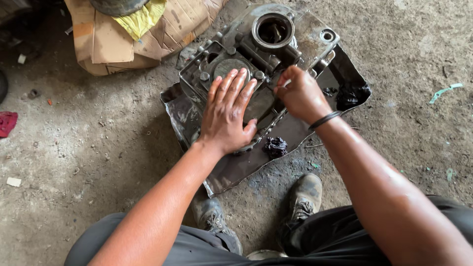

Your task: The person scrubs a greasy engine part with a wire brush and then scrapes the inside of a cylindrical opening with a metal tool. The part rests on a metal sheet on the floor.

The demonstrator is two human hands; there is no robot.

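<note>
A greasy grey metal engine casing (305, 34) lies on a dark oily sheet (236, 167) on the dirt floor. My left hand (227, 112) rests flat on the casing, fingers spread over a round cover. My right hand (299, 93), with a black band at the wrist, is closed in a pinch beside the casing's middle; what it grips is hidden by the fingers. A round open bore (272, 30) sits at the casing's far end.
Two black oily rags (276, 146) (351, 94) lie on the sheet. Folded cardboard (106, 42) with a yellow bag (142, 19) is at the back left. A red scrap (7, 122) lies at the far left. My shoes (304, 197) stand near the sheet's front edge.
</note>
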